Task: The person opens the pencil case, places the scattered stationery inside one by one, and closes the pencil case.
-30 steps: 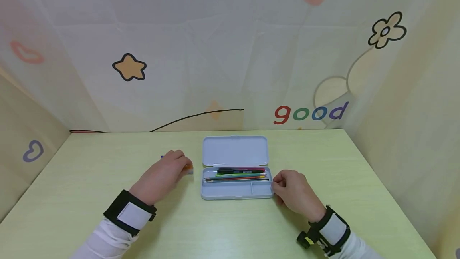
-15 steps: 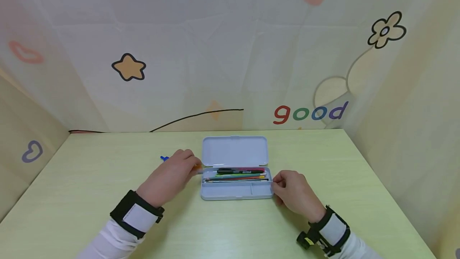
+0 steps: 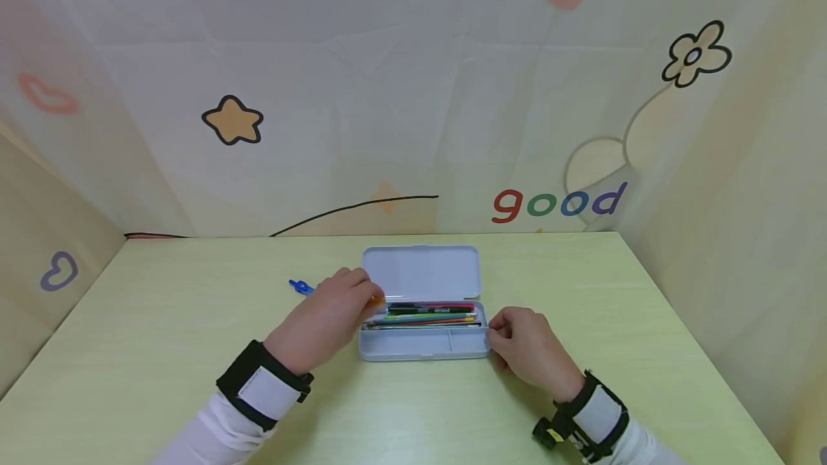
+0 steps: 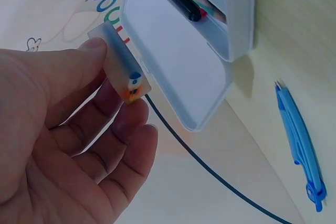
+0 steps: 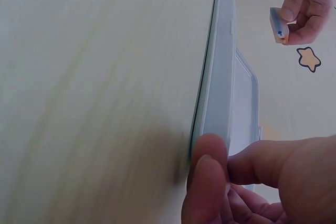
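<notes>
My left hand [image 3: 326, 321] pinches an eraser [image 4: 119, 59], a small bluish block with a cartoon bird printed at one end, between thumb and fingers. It is above the left end of a pale blue pencil case [image 3: 403, 345], whose lid [image 3: 423, 273] is folded back. Pencils and pens [image 3: 433, 318] lie lengthwise in the case's rear compartment. The front part has a divider toward its right. At the case's right end, my right hand [image 3: 535, 351] pinches the side wall between thumb and fingers, as the right wrist view also shows.
A blue drawing compass [image 4: 300, 142] lies on the pale wood table [image 3: 400, 415], left of the case and partly behind my left hand in the head view. A printed cloth backdrop [image 3: 323, 92] rises at the table's far edge.
My left hand has moved right with the eraser, from beside the case to over its left end, uncovering more of the compass. The right hand keeps its hold; the case has shifted very slightly.
</notes>
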